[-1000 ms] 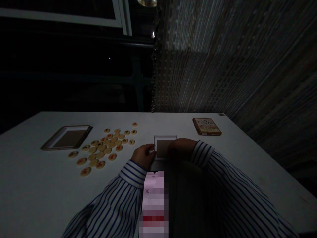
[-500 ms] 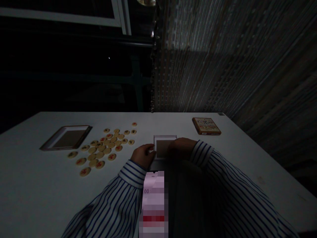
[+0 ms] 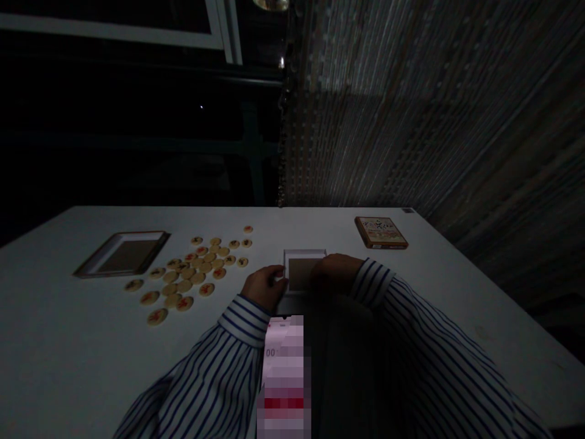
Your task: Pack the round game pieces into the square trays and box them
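Note:
A small shallow box (image 3: 305, 252), white on its rim and grey-brown on its floor, sits near the front of the white table between my hands. My left hand (image 3: 265, 286) has its fingers bent around the left side of the box. Over the right side lies my right hand (image 3: 339, 272), closed on that edge, its fingertips deep in shadow. To the left, several round wooden Chinese chess pieces (image 3: 198, 263) lie spread out, some face up with red or black characters, others blank side up.
An open box half (image 3: 89, 266) lies at the left of the table (image 3: 292, 225). Toward the back right stands a closed box (image 3: 382, 231) with printed characters. A lit phone-like screen (image 3: 281, 366) glows below my hands. A string curtain (image 3: 356, 122) hangs behind the table.

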The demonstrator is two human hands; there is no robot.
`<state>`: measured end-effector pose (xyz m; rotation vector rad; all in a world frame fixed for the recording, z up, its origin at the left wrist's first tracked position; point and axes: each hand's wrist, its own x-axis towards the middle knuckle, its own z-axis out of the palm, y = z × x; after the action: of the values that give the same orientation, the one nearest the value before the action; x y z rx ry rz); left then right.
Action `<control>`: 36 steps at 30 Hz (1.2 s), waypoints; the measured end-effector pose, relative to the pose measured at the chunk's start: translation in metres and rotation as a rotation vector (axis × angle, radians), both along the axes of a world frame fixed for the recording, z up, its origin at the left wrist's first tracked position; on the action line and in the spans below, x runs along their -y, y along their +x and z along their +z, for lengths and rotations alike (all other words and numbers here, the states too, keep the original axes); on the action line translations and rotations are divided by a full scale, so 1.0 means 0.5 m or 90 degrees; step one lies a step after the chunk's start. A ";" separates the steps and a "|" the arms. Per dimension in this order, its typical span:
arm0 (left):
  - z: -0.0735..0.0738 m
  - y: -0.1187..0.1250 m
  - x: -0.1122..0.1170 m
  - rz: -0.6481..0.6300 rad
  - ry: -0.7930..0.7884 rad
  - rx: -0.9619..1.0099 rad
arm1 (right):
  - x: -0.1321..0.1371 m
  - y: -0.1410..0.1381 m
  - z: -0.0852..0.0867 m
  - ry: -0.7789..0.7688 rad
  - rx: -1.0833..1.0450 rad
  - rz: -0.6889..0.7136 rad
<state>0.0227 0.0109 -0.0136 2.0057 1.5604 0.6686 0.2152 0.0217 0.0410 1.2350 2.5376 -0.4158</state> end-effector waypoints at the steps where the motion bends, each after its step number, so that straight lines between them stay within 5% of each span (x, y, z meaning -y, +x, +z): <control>1: 0.001 0.000 0.000 0.002 0.000 -0.001 | 0.000 0.000 0.000 0.000 0.003 -0.006; 27: 0.012 0.002 0.004 -0.001 -0.015 -0.007 | 0.006 0.001 0.009 0.014 -0.004 -0.018; 36: 0.009 -0.002 0.004 -0.012 -0.006 0.014 | 0.027 0.031 0.018 0.116 -0.053 -0.071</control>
<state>0.0217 0.0088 -0.0089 1.9974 1.5272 0.6721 0.2309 0.0082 0.0499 1.4579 2.6344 -0.2701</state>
